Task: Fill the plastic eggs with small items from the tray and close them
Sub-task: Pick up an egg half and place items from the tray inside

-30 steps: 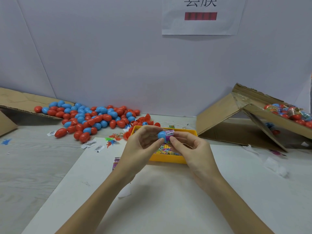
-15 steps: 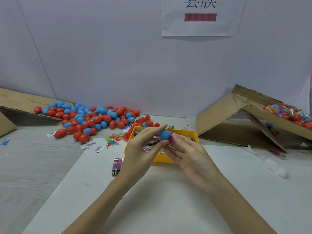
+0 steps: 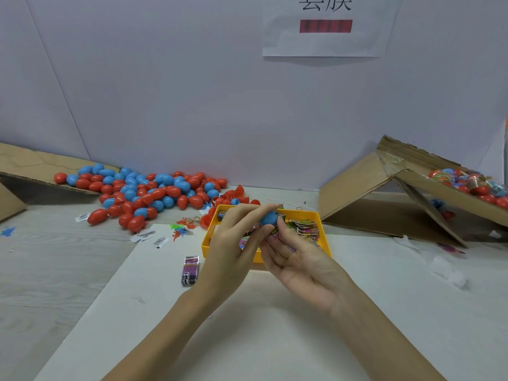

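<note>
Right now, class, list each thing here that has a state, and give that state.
blue egg half: pinched in the left hand, over the tray
right hand: open, fingers at the egg half
yellow tray: holds printed packets
loose eggs: mostly closed, piled on the table
right cardboard box: tipped, holding wrapped eggs

Makeshift packing workstation: egg piles [image 3: 148, 192], cardboard boxes [image 3: 390, 199], wall sign [image 3: 325, 26].

left hand [image 3: 233, 251]: bare | right hand [image 3: 305, 266]: bare | forearms: sleeveless
</note>
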Demonstrator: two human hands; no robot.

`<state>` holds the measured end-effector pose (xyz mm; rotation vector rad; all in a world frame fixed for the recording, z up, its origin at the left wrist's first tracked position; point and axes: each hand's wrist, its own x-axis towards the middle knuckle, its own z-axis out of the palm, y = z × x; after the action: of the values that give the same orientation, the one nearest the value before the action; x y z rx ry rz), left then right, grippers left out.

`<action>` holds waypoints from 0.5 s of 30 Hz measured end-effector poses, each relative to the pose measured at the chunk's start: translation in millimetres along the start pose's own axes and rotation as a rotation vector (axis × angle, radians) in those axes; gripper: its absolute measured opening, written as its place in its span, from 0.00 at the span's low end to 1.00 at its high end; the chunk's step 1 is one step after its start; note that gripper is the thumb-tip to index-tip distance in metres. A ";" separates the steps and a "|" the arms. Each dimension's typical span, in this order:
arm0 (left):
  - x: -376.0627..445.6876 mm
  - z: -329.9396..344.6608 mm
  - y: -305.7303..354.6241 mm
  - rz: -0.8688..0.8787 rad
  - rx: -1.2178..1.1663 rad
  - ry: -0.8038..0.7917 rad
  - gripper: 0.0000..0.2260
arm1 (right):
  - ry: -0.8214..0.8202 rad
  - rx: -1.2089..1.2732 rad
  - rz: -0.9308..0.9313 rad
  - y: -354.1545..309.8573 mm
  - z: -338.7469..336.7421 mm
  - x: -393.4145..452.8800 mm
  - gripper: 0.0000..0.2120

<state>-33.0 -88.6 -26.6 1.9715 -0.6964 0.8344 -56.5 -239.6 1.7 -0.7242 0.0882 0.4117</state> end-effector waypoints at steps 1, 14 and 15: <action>0.2 -0.1 -0.6 0.003 0.004 -0.002 0.16 | 0.003 0.004 0.008 0.1 0.2 -0.4 0.09; 0.0 -0.7 -6.2 0.056 0.060 0.023 0.14 | 0.059 0.063 0.110 1.5 -4.6 2.6 0.25; -0.3 -0.1 -7.0 0.067 0.068 0.031 0.13 | 0.059 0.063 0.116 1.2 -5.1 2.5 0.25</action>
<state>-28.1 -85.1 -30.2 2.0008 -0.7274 0.9387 -54.3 -241.3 -3.4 -0.6711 0.1985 0.4962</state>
